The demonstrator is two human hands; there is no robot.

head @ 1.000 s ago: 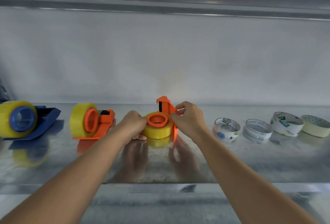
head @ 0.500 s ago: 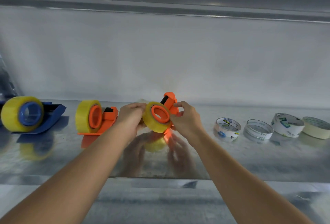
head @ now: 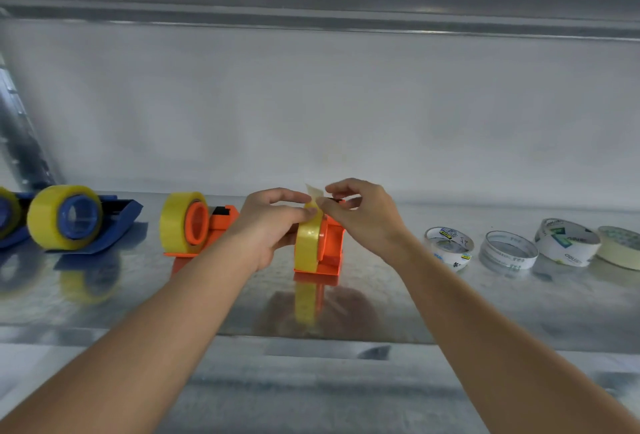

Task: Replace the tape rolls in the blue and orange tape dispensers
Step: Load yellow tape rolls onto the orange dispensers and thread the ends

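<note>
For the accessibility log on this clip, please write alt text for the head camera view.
Two bare hands work at an orange tape dispenser standing on a shiny metal shelf; the left hand and right hand pinch the loose end of its yellow tape roll. To the left stand another orange dispenser and a blue dispenser, both loaded; four spare rolls lie to the right.

The orange dispenser (head: 329, 246), earlier tilted and lifted, is now stood upright on the counter (head: 415, 302); a tape end (head: 313, 193) is pulled up.

Glossy metal shelf (head: 450, 302) — plastic dispenser (head: 332, 243)
</note>
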